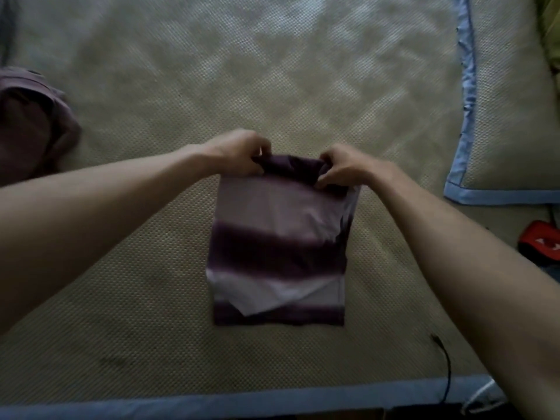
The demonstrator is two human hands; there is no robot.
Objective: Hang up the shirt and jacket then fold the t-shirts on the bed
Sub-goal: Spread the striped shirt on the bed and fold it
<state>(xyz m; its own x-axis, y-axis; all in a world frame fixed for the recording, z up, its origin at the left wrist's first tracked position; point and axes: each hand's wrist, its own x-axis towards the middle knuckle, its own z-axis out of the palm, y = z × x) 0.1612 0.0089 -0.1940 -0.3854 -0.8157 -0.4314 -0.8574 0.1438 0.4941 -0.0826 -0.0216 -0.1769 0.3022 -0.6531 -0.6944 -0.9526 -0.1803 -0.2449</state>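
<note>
Folding well under way, one striped t-shirt nearly done.

Both grips, left hand (239, 151) and right hand (345, 169), pinch the far edge of the striped t-shirt (278, 247), already narrowed on the bed (151, 283); a maroon garment (30, 122) at left looks unfolded; no hung clothes in view.

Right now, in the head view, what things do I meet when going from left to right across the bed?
Crumpled maroon garment → left hand → striped t-shirt → right hand → black cable → blue-edged pillow → red object.
</note>
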